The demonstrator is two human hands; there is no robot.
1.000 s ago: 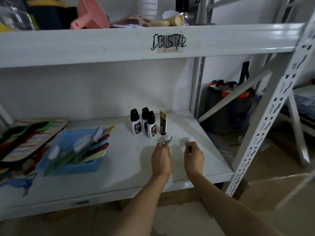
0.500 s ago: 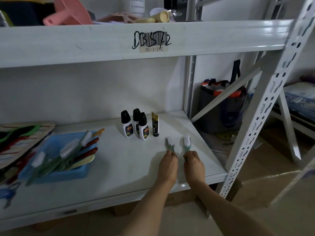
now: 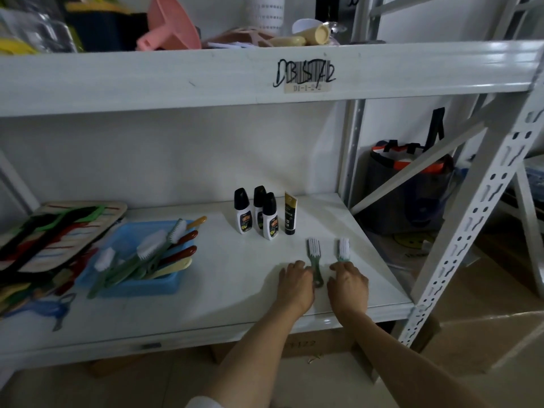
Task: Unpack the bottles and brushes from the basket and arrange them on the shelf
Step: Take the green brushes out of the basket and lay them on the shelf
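The right hand (image 3: 348,285) covers the handle of the right green brush with white bristles (image 3: 343,249). The print on the three white bottles with black caps (image 3: 259,213) is too small to read. The left picture edge cuts off the flat striped board (image 3: 59,234).

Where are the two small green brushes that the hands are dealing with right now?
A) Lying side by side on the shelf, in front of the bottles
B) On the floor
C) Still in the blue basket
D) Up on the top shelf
A: the two brushes lie flat on the shelf, bristle ends toward the bottles, with the left hand and right hand at their handles.
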